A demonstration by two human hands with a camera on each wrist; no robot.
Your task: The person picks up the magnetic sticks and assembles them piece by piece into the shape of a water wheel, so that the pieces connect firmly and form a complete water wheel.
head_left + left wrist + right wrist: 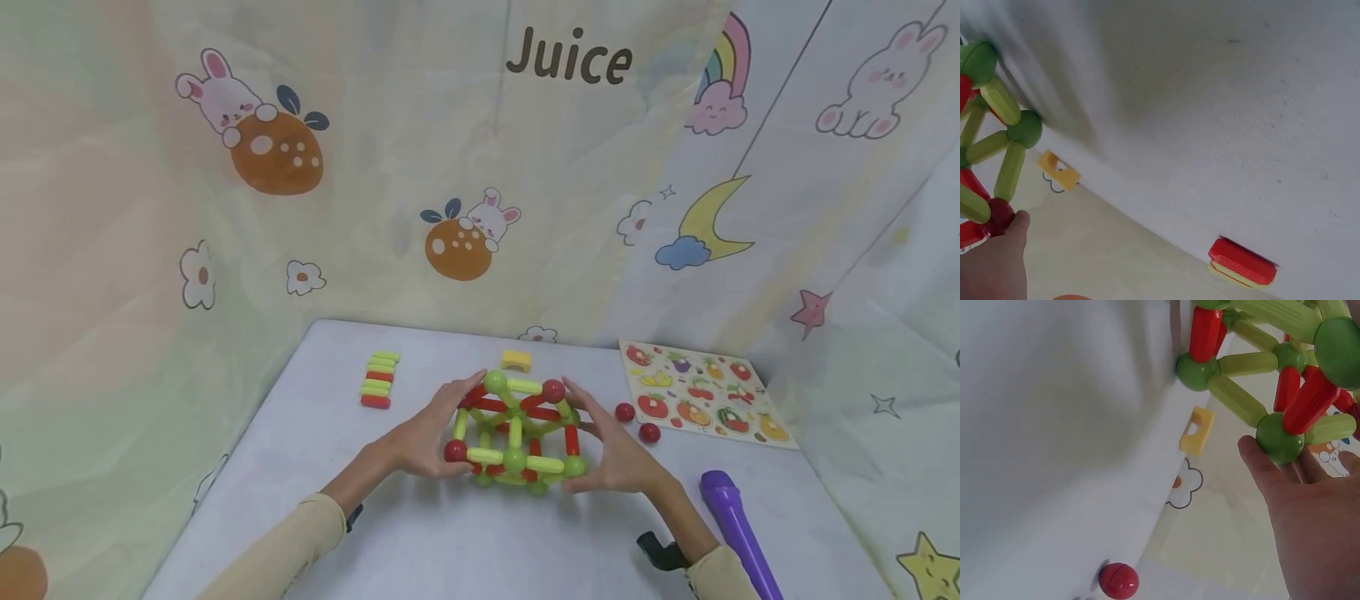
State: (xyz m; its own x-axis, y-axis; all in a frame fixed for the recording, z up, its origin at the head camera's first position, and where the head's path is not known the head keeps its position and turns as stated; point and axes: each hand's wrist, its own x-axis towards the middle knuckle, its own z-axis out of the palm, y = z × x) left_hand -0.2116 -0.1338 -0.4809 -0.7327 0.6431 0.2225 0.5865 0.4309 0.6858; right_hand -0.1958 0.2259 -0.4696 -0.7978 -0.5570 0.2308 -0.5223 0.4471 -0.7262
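Observation:
Both hands hold a frame of magnetic sticks and balls [515,460] in lime green and red, over the middle of the white table. My left hand [423,433] grips its left side, fingers on the upper part and thumb low near a red corner ball [455,451]. On the opposite side my right hand [624,454] grips it, thumb near the lower green ball [574,466]. In the left wrist view a digit presses a dark red ball [1001,215]. The right wrist view has fingers against a green ball [1280,437]. Some fingers are hidden behind the frame.
A column of loose green and red sticks [379,376] lies back left. Behind the frame sits a yellow arch block [516,361]. To the right are two red balls [649,432], a fruit picture board [697,392] and a purple toy microphone [738,533]. Printed cloth surrounds the table.

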